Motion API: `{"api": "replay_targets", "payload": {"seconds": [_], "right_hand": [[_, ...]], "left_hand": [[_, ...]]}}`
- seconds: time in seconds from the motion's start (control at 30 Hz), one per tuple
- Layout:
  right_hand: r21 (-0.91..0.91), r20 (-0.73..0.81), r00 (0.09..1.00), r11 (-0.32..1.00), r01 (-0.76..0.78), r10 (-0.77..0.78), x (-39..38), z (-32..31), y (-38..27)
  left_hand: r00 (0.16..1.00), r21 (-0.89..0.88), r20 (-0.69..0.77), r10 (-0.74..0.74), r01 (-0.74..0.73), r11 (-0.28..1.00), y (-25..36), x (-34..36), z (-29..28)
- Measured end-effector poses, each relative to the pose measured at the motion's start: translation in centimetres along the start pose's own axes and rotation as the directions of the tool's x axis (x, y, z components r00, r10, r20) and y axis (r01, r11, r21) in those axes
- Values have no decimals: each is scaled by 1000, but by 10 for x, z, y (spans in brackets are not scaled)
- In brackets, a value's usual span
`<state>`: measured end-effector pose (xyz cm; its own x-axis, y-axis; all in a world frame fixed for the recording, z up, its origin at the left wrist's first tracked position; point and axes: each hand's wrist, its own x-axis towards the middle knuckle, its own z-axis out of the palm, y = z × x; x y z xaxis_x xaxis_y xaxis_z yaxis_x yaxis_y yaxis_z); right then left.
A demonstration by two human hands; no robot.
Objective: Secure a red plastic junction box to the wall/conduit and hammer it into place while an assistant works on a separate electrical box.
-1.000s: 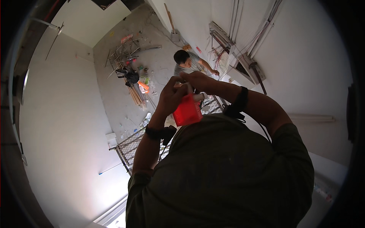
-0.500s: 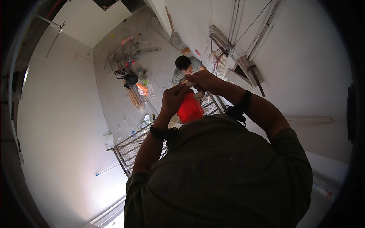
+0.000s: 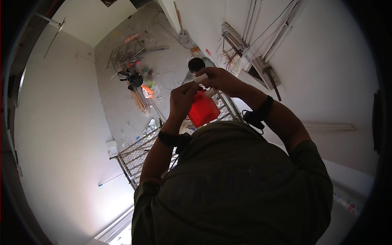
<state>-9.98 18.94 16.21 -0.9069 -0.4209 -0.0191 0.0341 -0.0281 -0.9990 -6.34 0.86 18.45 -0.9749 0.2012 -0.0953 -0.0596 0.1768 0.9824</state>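
Out in front of my body, my right hand (image 3: pixel 223 81) is closed with a short white tube-like piece (image 3: pixel 201 78) between its thumb and fingers. My left hand (image 3: pixel 182 99) is closed too, its fingertips pinched at the lower left side of that piece. Its exact grip is partly hidden. Just below my right fingers shows a second white cylindrical piece (image 3: pixel 210 92), next to the top of a red plastic container (image 3: pixel 203 109). Whether that second piece touches my hand, I cannot tell.
A metal mesh platform (image 3: pixel 134 157) lies beneath me. Down on the floor, another person (image 3: pixel 197 66) is behind my hands. Poles and scraps (image 3: pixel 136 92) litter the floor at left. An open electrical box (image 3: pixel 263 72) with loose wires is on the right wall.
The right hand has shifted slightly up and right, showing more of the white piece. My left hand moved slightly left. The person below has lowered their head.
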Motion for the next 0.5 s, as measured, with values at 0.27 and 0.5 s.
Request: {"api": "replay_targets", "payload": {"seconds": [0.27,0.5], "right_hand": [[-182,52,982,969,-167,179,-3,-10,-11],[-180,96,942,937,-300,321,-4,-9,-24]], "left_hand": [[1000,10,11,8,-8,1000,-4,-2,3],[999,-81,-16,48,-49,996,-9,-1,2]]}}
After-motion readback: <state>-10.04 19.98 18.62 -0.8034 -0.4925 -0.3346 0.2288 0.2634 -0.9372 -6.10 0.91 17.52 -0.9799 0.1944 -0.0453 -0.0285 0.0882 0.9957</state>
